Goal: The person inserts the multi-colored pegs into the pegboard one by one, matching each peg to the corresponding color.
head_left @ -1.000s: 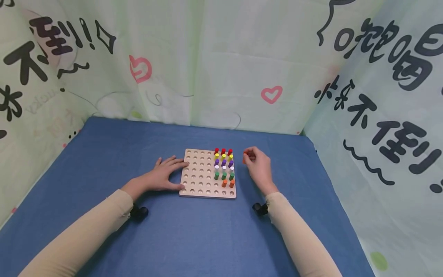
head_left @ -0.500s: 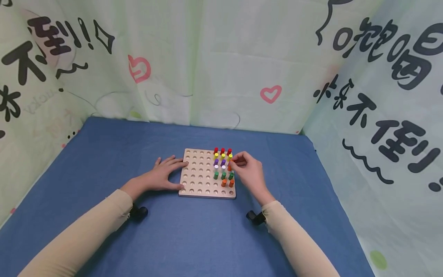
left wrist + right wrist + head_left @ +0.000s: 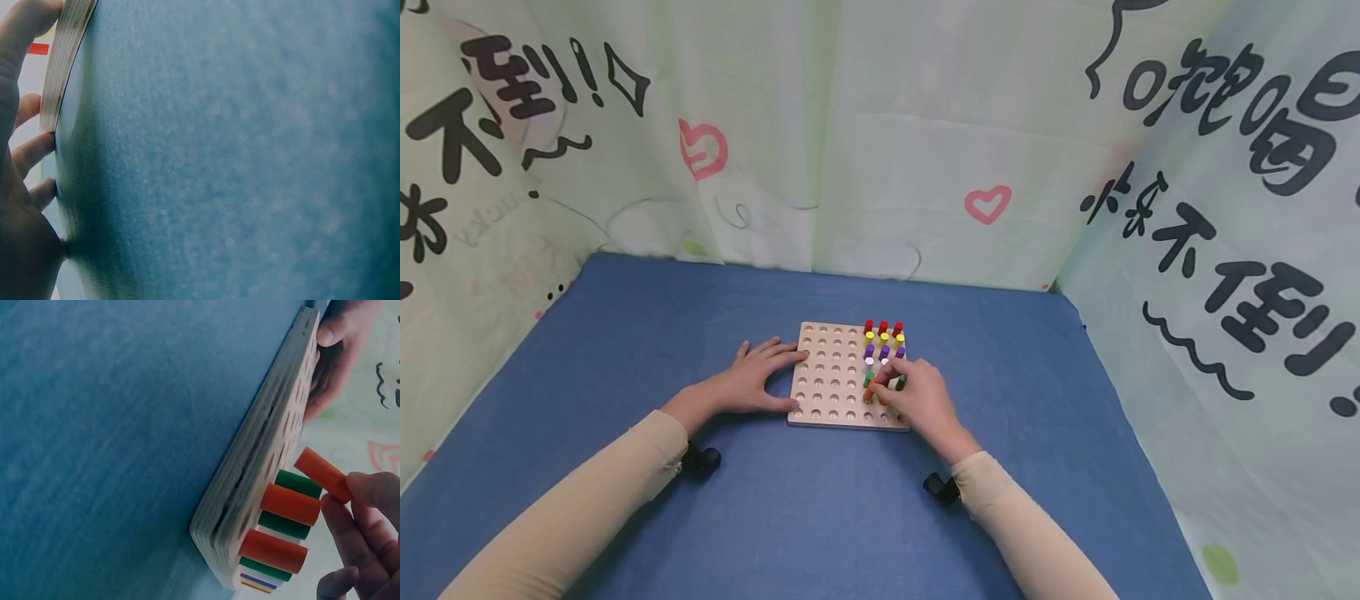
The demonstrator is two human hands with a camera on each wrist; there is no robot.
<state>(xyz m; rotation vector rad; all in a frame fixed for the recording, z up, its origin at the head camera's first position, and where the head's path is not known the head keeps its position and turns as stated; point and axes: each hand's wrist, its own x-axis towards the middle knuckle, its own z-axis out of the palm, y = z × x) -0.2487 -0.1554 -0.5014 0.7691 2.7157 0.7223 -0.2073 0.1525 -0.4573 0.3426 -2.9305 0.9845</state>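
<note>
A wooden pegboard (image 3: 842, 423) with rows of round holes lies flat on a blue cloth. My right hand (image 3: 921, 402) pinches an orange peg (image 3: 322, 473) between thumb and fingertips. In the right wrist view that peg is tilted, its lower end over the board beside a seated orange peg (image 3: 290, 504). Green pegs (image 3: 299, 482), white, purple, yellow and red ones stand in rows behind, on the board's right part. My left hand (image 3: 747, 380) touches the board's left edge, fingers spread and thumb near the front corner. The left wrist view shows its fingertips along the board's side.
The blue cloth (image 3: 820, 517) covers the table and surrounds the board. Printed pale curtains (image 3: 895, 183) enclose the back and both sides. A black wrist camera (image 3: 942, 490) sits below the right cuff, another (image 3: 702, 462) below the left.
My right hand has moved from right of the board, left and toward its front, carrying the orange peg over the front orange row. The left hand stays at the board's left edge.
</note>
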